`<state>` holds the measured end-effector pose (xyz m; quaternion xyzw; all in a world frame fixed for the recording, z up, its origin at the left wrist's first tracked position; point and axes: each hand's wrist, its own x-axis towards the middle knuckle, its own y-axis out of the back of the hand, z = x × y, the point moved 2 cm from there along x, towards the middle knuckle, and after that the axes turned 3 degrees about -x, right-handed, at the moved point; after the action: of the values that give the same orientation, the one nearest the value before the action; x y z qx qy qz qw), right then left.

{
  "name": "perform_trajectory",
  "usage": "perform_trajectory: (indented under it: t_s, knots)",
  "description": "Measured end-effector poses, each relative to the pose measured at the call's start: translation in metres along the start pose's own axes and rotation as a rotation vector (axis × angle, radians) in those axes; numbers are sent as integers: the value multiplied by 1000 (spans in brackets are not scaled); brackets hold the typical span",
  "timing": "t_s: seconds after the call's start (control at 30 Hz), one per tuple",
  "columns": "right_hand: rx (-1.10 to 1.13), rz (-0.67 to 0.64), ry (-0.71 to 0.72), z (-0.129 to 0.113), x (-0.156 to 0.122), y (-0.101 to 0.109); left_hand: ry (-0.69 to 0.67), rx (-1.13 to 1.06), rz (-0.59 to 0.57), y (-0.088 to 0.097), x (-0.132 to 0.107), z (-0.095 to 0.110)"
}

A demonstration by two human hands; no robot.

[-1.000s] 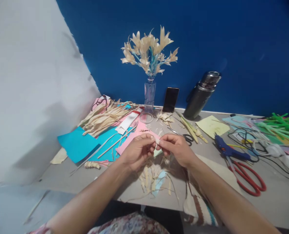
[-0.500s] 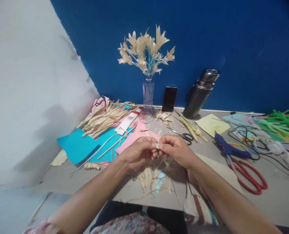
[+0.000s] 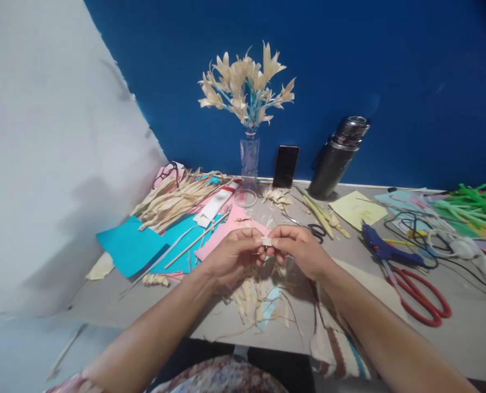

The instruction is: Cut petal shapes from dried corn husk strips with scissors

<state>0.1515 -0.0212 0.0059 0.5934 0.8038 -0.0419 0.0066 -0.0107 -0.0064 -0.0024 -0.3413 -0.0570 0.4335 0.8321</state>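
Observation:
My left hand (image 3: 232,256) and my right hand (image 3: 300,250) meet above the table's front, fingertips pinched together on one small pale strip of dried husk (image 3: 266,240). Both hands are closed on it. Below them lies a loose heap of husk scraps (image 3: 253,300) on the grey table (image 3: 104,295). A pink sheet (image 3: 222,229) lies just behind my left hand.
A glass vase of husk flowers (image 3: 249,103), a phone (image 3: 286,166) and a metal flask (image 3: 338,155) stand at the back. Husk strips (image 3: 173,199) and blue paper (image 3: 130,245) lie left. Right: small scissors (image 3: 314,229), a blue glue gun (image 3: 380,250), red scissors (image 3: 421,297), cables, green stems (image 3: 470,207).
My hands stay together on the strip; the fingertips have shifted slightly and the strip sits a little higher. The view moved slightly between the first frame and now.

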Motion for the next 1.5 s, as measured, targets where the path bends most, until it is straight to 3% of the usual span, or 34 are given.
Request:
perform_trajectory:
  t_s: [0.2, 0.4, 0.6, 0.87, 1.17, 1.5]
  knots:
    - [94, -9, 28, 1, 1, 4, -40, -23, 60, 6, 2, -4]
    - [-189, 100, 41, -6, -1, 1, -28, -1, 84, 5, 4, -6]
    - [-283, 70, 22, -4, 1, 10, -15, 26, 151, 5, 2, -3]
    - [-165, 92, 28, -5, 1, 11, -87, 105, 205, 5, 2, -9]
    - [-226, 86, 0, 2, 2, 10, -116, 82, 197, 0, -1, -4]
    - [-241, 59, 11, 1, 3, 10, -177, 378, 155, 1, 0, -6]
